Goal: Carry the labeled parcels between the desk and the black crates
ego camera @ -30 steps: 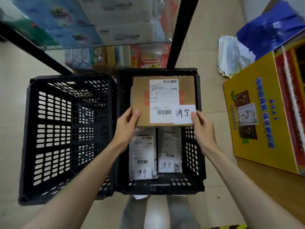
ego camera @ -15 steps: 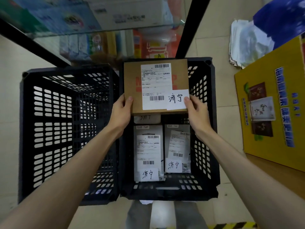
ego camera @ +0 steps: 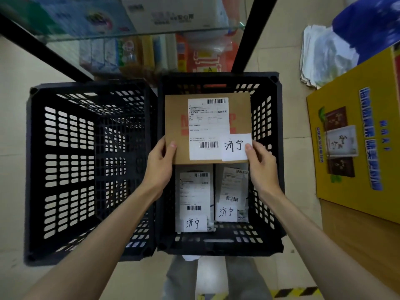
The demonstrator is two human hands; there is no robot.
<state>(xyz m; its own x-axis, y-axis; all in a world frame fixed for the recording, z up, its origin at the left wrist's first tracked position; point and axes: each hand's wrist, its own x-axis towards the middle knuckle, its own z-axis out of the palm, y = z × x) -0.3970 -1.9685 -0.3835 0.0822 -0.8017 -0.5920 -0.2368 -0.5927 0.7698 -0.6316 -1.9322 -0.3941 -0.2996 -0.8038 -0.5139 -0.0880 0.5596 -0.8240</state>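
Note:
A flat brown cardboard parcel [ego camera: 176, 118] with a white shipping label and a handwritten tag hangs inside the right black crate [ego camera: 275, 161]. My left hand [ego camera: 160, 165] grips its near left corner, thumb on top. My right hand [ego camera: 263, 167] pinches its near right corner over the handwritten tag. Below it, on the crate floor, lie two white labeled parcels side by side, one on the left [ego camera: 194, 200] and one on the right [ego camera: 231, 191]. The left black crate [ego camera: 71, 169] stands beside it with nothing visible inside.
A glass-shelved rack [ego camera: 134, 33] with black posts and boxed goods stands behind the crates. A yellow carton [ego camera: 350, 148] sits on a wooden surface [ego camera: 359, 245] at right, with a stack of papers [ego camera: 320, 57] and a blue bag [ego camera: 368, 24] beyond it. Tiled floor surrounds the crates.
The brown parcel has sunk from the crate's rim to lower inside the right crate, both hands still holding its near corners. The view has shifted slightly.

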